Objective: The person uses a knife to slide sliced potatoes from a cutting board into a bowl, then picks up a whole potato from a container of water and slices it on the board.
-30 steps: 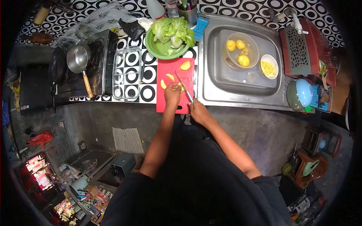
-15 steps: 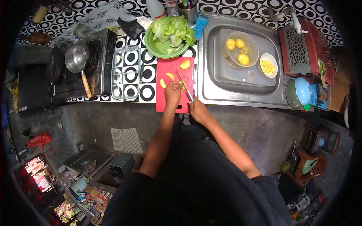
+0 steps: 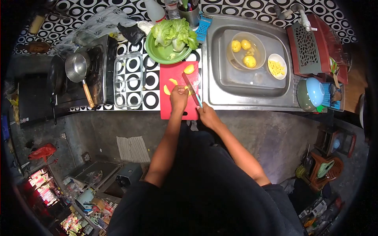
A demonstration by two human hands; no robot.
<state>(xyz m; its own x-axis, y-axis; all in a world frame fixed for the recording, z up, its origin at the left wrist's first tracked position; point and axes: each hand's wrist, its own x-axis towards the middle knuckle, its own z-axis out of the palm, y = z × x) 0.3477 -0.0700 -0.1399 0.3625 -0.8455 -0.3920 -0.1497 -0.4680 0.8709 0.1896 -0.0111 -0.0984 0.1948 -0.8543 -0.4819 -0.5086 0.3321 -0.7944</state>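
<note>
My right hand (image 3: 208, 115) is wrapped round the light blue handle of a knife (image 3: 190, 85), whose blade points up and left over the red cutting board (image 3: 168, 108). Close to the blade, my left hand (image 3: 179, 96) has its fingertips closed on a piece of yellow potato (image 3: 188, 89), partly hidden by the fingers and blade. Left of those fingers lie pale yellow potato slices (image 3: 167, 90). A larger potato chunk (image 3: 189, 69) rests at the board's top edge.
A green bowl (image 3: 151, 51) with lettuce stands behind the board. In the sink (image 3: 216, 84) sit a bowl of peeled potatoes (image 3: 262, 51) and a white bowl of cut pieces (image 3: 277, 67). Left are a glass dish (image 3: 117, 92) and a stove with a pan (image 3: 75, 67).
The whole view has shifted slightly, moving the counter a little left and down. The knife blade now shows its flat side more. Both hands keep their holds.
</note>
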